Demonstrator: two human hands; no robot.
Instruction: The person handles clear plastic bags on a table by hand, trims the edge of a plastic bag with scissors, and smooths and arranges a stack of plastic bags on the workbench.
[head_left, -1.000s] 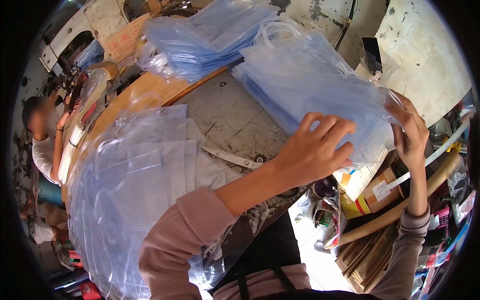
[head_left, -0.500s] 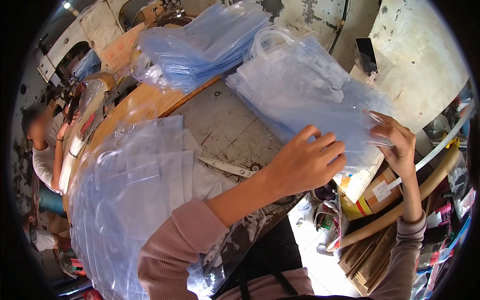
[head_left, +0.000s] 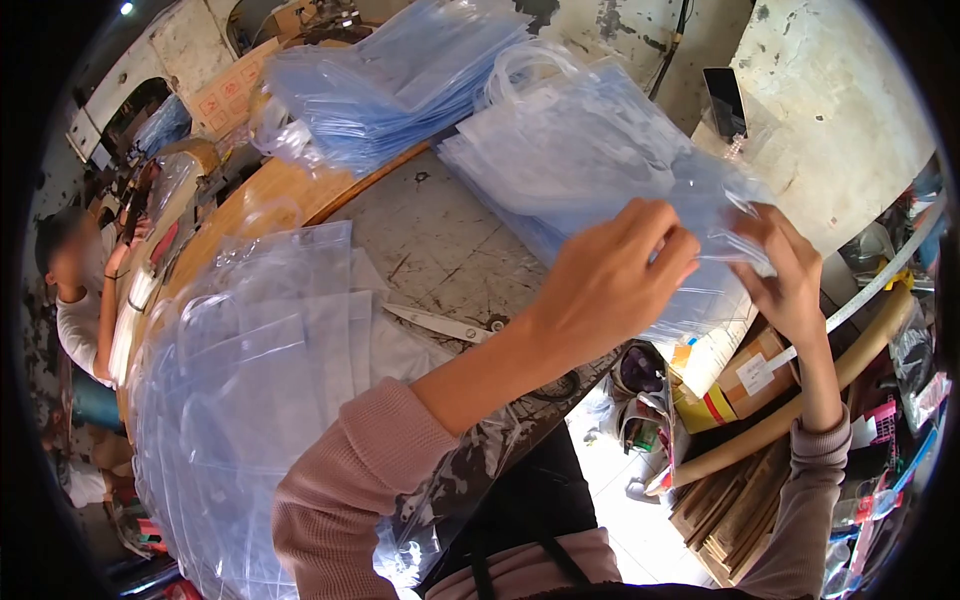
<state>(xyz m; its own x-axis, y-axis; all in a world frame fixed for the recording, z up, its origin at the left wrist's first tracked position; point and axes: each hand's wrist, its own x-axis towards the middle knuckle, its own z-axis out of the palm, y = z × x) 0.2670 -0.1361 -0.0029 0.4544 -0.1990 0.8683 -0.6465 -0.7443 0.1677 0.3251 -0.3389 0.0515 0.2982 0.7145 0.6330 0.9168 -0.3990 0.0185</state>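
A stack of clear bluish plastic bags [head_left: 590, 140] with looped handles lies on the worktable, under and beyond both hands. My right hand [head_left: 785, 265] pinches the lifted near-right edge of the top plastic bag [head_left: 715, 195]. My left hand [head_left: 625, 265] is closed at the same bag's near edge, its fingers curled and the fingertips partly hidden. Scissors [head_left: 440, 322] with pale blades lie on the table left of my left forearm. A second spread of clear plastic bags [head_left: 240, 390] covers the table's left side, partly behind my left sleeve.
Another pile of plastic bags [head_left: 390, 100] sits at the back on a wooden board [head_left: 330, 195]. A phone [head_left: 725, 102] lies at the back right. Below the table's right edge stand a cardboard box [head_left: 750, 375] and a tan tube [head_left: 780, 430]. A person [head_left: 85, 310] sits at far left.
The bag's near-right edge has lifted and folded upward in my right hand. My left hand has risen slightly, its fingers drawn closer together. The whole view has shifted a little.
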